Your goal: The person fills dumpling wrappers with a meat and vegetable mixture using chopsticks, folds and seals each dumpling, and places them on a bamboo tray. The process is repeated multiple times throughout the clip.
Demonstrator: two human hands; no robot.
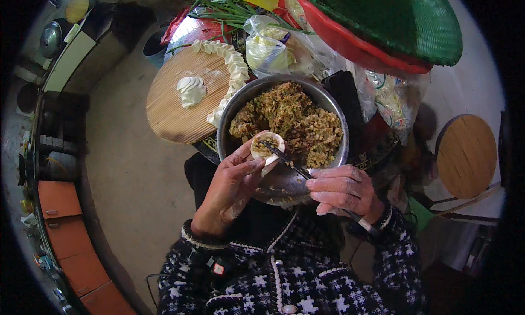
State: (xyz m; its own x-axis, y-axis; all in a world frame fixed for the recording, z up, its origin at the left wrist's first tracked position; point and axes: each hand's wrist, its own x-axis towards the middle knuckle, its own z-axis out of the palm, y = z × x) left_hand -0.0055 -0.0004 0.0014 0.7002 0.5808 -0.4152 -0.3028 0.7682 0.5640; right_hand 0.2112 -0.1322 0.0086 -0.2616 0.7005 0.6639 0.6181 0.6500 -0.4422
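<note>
From here, the left hand (232, 178) hides a bit of the shiny metal bowl (284, 192), and the green basket (437, 36) is cut off at the upper right. In the middle, the left fingers pinch a soft, round dough circle (279, 141). The right hand (344, 189) has floury fingers curled around black chopsticks (301, 171). Lumpy brown filling (295, 107) heaps in the bowl.

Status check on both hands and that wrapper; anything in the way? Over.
Left hand holds round white wrapper, filling on it. Right hand grips dark utensil, tip at filling. Metal bowl close by; no obstruction seen between hands.
</note>
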